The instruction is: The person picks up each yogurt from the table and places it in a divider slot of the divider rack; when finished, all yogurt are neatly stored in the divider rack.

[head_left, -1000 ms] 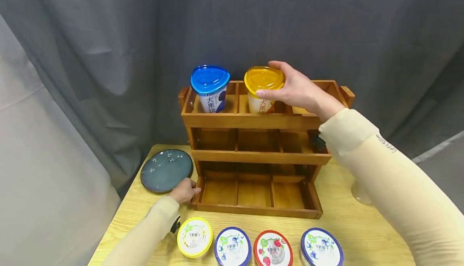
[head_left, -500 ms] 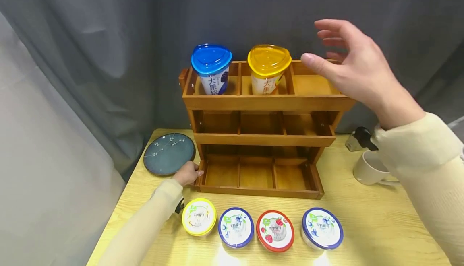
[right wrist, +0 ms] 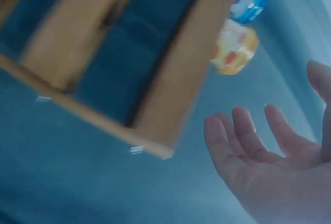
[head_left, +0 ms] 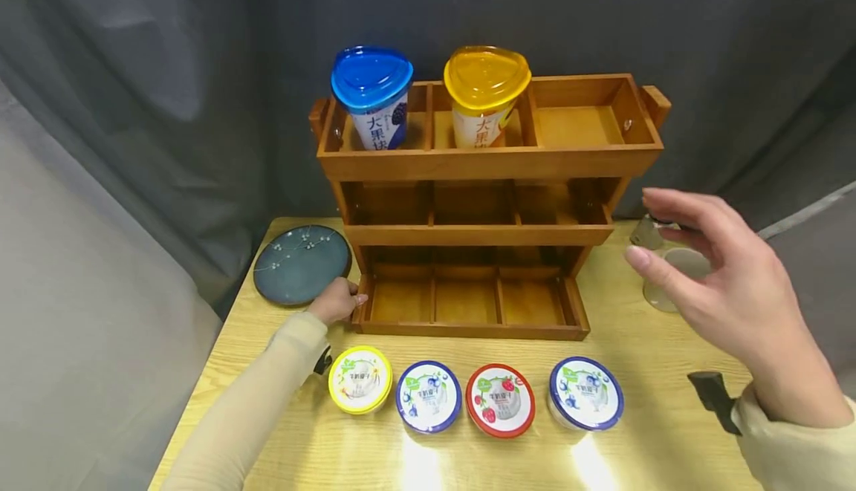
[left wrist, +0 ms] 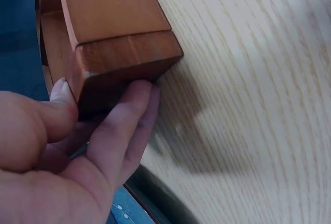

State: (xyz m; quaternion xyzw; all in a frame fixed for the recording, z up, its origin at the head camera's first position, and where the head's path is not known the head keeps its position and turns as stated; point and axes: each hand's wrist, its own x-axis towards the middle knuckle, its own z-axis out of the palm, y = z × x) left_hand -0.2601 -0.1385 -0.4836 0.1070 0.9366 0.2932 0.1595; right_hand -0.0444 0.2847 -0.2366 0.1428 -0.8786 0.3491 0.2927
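Note:
My left hand (head_left: 334,301) grips the lower front left corner of a three-tier wooden rack (head_left: 491,163). In the left wrist view the thumb lies at the tray's rim and the fingers (left wrist: 121,123) are against its outer side. On the top tier, a blue-lidded cup (head_left: 377,125) stands in the left compartment. A yellow-lidded cup (head_left: 478,128) occupies the middle one, while the right one holds nothing. To the right of the rack, my right hand (head_left: 729,283) hovers in the air, fingers loosely bent and holding nothing; the right wrist view is blurred.
In front of the rack, a row of round tubs stands on the table: yellow-rimmed (head_left: 360,379), blue-rimmed (head_left: 429,397), red-rimmed (head_left: 500,400) and another blue-rimmed tub (head_left: 586,393). A dark plate (head_left: 301,268) lies left. Behind my right hand is a partly hidden mug (head_left: 658,294).
My right hand let go of the yellow-lidded cup, then drew back right and came down beside the rack. The head view has shifted downward. My left hand keeps its hold.

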